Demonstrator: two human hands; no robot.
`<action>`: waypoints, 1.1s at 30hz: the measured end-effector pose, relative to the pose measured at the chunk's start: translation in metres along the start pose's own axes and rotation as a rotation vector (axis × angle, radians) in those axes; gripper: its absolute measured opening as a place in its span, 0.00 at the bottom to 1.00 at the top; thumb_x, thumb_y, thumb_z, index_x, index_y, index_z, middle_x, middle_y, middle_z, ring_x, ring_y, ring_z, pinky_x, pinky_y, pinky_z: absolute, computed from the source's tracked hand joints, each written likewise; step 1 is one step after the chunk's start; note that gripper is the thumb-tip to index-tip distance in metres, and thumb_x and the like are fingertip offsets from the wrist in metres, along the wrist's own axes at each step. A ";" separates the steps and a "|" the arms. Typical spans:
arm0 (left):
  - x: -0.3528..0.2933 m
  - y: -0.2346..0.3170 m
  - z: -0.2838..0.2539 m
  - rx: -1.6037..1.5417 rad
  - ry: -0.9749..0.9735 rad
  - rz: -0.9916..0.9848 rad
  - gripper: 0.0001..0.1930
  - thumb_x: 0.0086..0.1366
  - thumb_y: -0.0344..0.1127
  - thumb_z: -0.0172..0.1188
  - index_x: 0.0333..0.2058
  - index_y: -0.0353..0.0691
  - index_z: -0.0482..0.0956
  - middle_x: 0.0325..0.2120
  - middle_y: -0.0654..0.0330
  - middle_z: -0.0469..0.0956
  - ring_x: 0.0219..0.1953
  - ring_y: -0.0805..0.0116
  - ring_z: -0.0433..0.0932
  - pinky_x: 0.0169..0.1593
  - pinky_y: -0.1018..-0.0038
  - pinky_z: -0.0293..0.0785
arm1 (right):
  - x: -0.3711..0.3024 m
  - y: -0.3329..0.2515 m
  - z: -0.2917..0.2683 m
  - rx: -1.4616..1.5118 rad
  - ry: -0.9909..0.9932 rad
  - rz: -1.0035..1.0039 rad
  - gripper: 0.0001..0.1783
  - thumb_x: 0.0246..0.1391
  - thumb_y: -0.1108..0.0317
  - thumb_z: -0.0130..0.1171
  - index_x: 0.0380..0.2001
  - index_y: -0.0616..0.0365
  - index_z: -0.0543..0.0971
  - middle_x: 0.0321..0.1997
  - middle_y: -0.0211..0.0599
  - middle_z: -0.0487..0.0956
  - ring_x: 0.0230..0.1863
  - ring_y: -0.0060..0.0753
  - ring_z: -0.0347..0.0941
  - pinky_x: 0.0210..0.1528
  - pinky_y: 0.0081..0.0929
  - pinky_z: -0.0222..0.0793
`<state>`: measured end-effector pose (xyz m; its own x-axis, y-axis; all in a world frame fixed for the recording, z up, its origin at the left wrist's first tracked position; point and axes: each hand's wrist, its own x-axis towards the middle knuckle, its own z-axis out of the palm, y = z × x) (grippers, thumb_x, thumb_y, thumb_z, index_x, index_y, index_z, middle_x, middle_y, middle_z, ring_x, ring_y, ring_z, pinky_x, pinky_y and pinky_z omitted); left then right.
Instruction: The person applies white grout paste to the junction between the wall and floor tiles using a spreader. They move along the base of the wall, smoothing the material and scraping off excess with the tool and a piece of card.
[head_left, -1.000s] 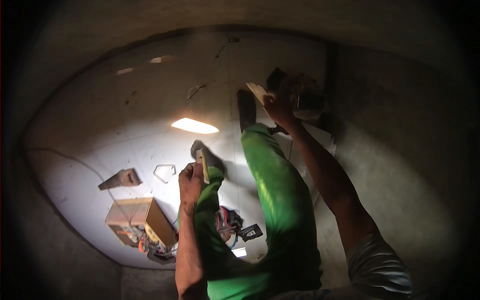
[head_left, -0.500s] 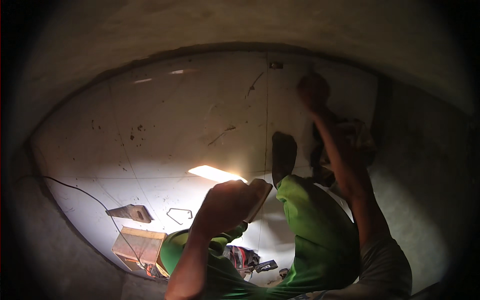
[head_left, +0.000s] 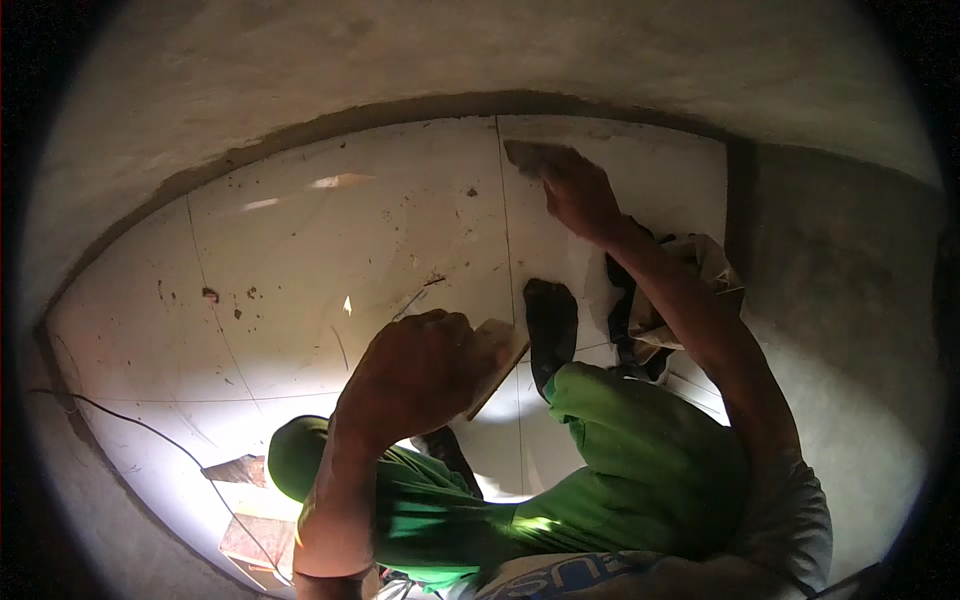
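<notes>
My left hand (head_left: 410, 375) is closed around a flat, light-coloured board-like piece (head_left: 503, 373) with a thin brownish edge, held above the floor in front of my left knee. Its far end is under the fingers. My right arm reaches out over the white tiled floor. At its end my right hand (head_left: 582, 195) is close to the far wall, fingers drawn together around a small, blurred greyish piece (head_left: 527, 160) that I cannot make out. Below, between the hands, rests my dark-covered foot (head_left: 550, 325).
A crumpled dark and beige bag (head_left: 705, 270) lies by the right wall. At lower left are a handsaw (head_left: 235, 470), partly behind my green-trousered knee, a wooden box (head_left: 255, 545) and a black cable (head_left: 150, 428). Dark crumbs (head_left: 210, 295) dot the tiles.
My right hand has moved left, to where a small metal-looking piece lay by the tile joint. My left hand keeps its flat piece. The view has shifted, hiding more of the saw.
</notes>
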<state>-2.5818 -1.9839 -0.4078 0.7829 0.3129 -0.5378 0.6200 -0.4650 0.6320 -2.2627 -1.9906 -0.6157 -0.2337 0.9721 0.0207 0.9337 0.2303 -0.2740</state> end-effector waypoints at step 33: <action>-0.027 -0.045 0.034 -0.041 -0.023 -0.079 0.19 0.73 0.47 0.56 0.38 0.36 0.86 0.34 0.44 0.84 0.39 0.46 0.86 0.48 0.54 0.82 | 0.036 0.010 0.019 -0.239 -0.247 0.065 0.18 0.48 0.72 0.65 0.45 0.64 0.82 0.59 0.48 0.78 0.62 0.52 0.73 0.56 0.47 0.80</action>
<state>-2.6326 -1.9994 -0.4404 0.7300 0.3279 -0.5996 0.6821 -0.4047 0.6091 -2.2669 -1.9536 -0.6358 -0.2033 0.9515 -0.2309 0.9790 0.2011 -0.0333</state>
